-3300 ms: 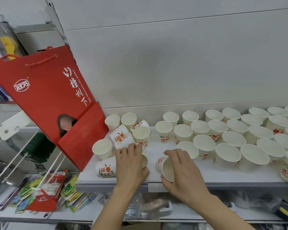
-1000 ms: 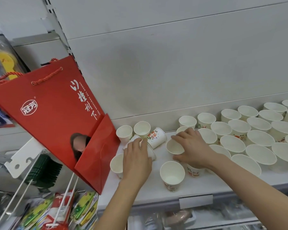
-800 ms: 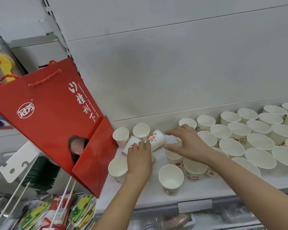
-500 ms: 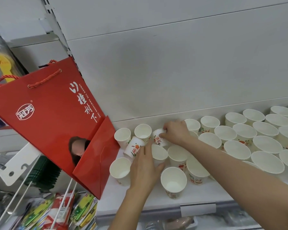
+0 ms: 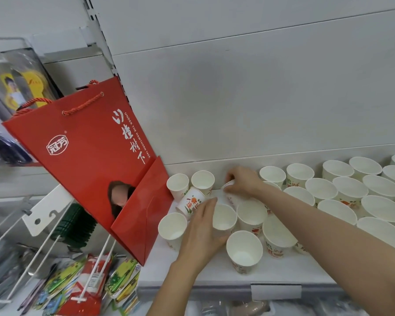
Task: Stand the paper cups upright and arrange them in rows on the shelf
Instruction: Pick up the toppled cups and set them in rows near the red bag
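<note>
Two cups lie tipped at the shelf (image 5: 283, 273) back: the right hand (image 5: 243, 182) pinches one (image 5: 229, 187) near the wall, while the other (image 5: 191, 202) — axis slanting left-rearward — touches the left hand's (image 5: 201, 233) straight fingertips, nearer.

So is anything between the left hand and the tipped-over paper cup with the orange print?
Nothing visible. The left hand lies beside the tipped printed paper cup, fingertips at its side. Upright white paper cups stand behind it and the red paper gift bag to its left.
</note>
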`<state>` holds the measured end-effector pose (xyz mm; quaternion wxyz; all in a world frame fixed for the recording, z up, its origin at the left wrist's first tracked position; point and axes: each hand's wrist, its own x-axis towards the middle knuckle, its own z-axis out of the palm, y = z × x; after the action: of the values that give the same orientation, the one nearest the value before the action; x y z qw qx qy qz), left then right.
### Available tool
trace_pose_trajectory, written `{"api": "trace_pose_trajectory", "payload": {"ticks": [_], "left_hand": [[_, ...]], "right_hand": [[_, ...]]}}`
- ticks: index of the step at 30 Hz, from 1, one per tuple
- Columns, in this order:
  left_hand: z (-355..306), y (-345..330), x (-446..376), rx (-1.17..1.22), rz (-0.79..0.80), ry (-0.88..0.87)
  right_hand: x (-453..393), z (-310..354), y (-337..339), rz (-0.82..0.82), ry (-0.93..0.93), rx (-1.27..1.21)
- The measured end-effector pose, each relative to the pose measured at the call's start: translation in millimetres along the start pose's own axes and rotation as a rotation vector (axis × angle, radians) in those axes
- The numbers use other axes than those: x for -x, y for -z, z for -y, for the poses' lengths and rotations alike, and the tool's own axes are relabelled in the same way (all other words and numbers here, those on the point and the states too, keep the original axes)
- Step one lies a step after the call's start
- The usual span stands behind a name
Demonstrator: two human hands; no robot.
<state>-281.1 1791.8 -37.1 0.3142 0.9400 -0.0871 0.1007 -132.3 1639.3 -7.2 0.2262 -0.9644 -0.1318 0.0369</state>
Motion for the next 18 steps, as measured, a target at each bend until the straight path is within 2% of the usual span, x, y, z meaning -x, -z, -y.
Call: {"api": "trace_pose_trajectory", "payload": {"ticks": [2, 5, 7, 9, 11, 15, 18], "left_hand": [[5, 17, 2, 0.064, -0.046, -0.078], [17, 42, 3, 0.084, -0.282, -0.19], [24, 52, 2, 0.004, -0.414, -0.201], [30, 56, 4, -0.064, -0.467, -0.148], [34, 58, 4, -0.121, -0.416, -0.029], [34, 62, -19, -0.21, -0.163, 0.251], [24, 60, -54, -0.399, -0.02, 0.331]], "right_hand": [[7, -5, 12, -0.058, 0.036, -0.081], [24, -13, 20, -0.194, 0.101, 0.091], [32, -19, 17, -0.188, 0.112, 0.224], [35, -23, 14, -0.155, 0.126, 0.308], [35, -21, 16, -0.168, 0.161, 0.3], [44, 6, 15, -0.269, 0.245, 0.13], [63, 28, 9, -0.206, 0.299, 0.091]]}}
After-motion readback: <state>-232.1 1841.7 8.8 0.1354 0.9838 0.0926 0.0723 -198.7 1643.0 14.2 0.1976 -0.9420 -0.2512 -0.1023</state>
